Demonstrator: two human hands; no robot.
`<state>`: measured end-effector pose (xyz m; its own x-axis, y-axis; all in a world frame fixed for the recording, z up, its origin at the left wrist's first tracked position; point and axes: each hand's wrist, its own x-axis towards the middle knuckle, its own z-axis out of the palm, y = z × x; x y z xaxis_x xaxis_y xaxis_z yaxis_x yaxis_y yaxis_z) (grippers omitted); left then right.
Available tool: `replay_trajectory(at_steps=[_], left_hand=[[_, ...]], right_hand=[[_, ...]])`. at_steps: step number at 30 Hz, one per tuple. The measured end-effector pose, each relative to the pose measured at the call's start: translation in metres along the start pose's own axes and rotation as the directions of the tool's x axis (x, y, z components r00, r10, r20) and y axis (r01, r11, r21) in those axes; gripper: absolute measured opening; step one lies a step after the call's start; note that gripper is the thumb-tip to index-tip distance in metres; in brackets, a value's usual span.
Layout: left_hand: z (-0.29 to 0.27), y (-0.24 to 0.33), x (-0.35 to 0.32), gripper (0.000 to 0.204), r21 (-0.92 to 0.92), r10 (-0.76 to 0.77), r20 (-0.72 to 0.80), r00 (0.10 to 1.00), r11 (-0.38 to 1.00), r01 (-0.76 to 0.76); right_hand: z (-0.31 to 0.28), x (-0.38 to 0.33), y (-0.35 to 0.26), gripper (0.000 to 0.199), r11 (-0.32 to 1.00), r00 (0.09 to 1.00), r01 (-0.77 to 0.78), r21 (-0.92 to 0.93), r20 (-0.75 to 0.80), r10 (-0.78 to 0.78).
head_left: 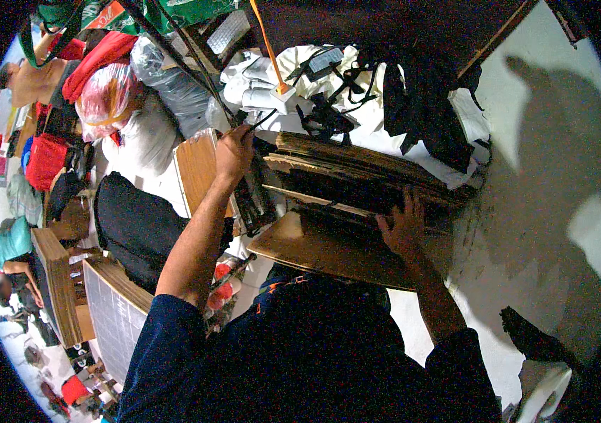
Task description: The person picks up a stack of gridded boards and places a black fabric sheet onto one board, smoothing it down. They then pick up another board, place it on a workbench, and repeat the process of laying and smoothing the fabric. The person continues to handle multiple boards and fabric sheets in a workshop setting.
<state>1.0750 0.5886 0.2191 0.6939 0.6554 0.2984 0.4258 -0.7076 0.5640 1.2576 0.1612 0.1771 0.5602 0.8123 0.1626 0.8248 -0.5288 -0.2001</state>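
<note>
A stack of flat brown cardboard sheets (357, 176) lies in front of me, tilted, its lowest sheet (314, 250) jutting toward my body. My right hand (403, 225) rests on the stack's near right part, fingers spread and pressing between the layers. My left hand (233, 151) is closed around the far left edge of the stack, beside a dark narrow object (255, 197) that runs along that side. My dark blue sleeves fill the lower part of the view.
Behind the stack lie a white cloth (258, 84), black straps and bags (420, 106), and an orange cable into a white plug block (283, 92). Plastic bags (114, 95) and wooden boards (61, 282) crowd the left. A pale floor (547, 162) spreads right. Another person sits far left.
</note>
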Motion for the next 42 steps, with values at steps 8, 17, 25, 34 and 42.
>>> replay_trajectory(at_steps=[8, 17, 25, 34, 42], left_hand=[[-0.004, 0.012, -0.003, 0.023, -0.021, -0.077, 0.013, 0.997, 0.997, 0.077], [-0.003, 0.003, -0.004, 0.022, -0.037, -0.034, 0.009, 0.999, 0.999, 0.034], [-0.007, 0.013, -0.007, 0.021, -0.028, -0.083, 0.024, 0.996, 0.996, 0.083], [0.002, 0.005, -0.009, 0.022, -0.032, -0.111, 0.03, 0.993, 0.993, 0.112], [-0.001, 0.013, -0.011, 0.023, -0.04, -0.116, 0.021, 0.993, 0.992, 0.117]], right_hand=[[0.005, 0.0, 0.005, 0.035, 0.981, 0.992, -0.124, 0.148, -0.013, 0.127], [0.031, -0.007, 0.04, 0.037, 0.876, 0.475, -0.304, 0.374, 0.856, -0.201], [0.012, -0.076, 0.019, 0.031, 0.653, 0.54, -0.386, 0.652, 0.733, -0.413], [0.028, -0.1, 0.005, 0.026, 0.82, 0.686, -0.175, 0.546, 0.664, -0.296], [0.042, -0.088, -0.015, 0.026, 0.735, 0.652, -0.141, 0.663, 0.621, -0.435]])
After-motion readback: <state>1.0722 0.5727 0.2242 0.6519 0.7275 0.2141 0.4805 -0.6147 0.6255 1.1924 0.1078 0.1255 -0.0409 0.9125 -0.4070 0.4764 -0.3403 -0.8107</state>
